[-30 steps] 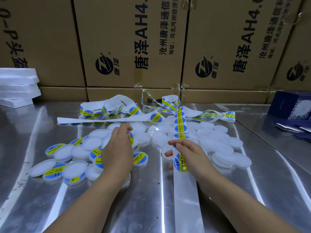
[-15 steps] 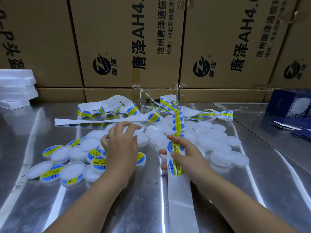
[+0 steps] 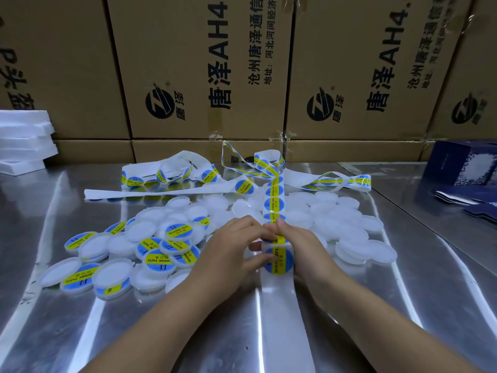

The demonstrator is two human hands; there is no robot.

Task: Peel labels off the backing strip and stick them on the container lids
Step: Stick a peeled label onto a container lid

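Quick tally from where I'm standing. Two hands, left hand and right hand, on one backing strip. Left of the strip I count about ten labelled lids. Plain white lids sit on both sides of it, too piled up for an exact number but easily two dozen. Labels on the strip: one by the fingers, three or four in the straight run beyond, and more in the tangled loops at its far end. Behind that end are four big cardboard boxes, with at least three flatter ones underneath. Far left of the strip there are roughly four stacked foam slabs; far right, one dark blue box.
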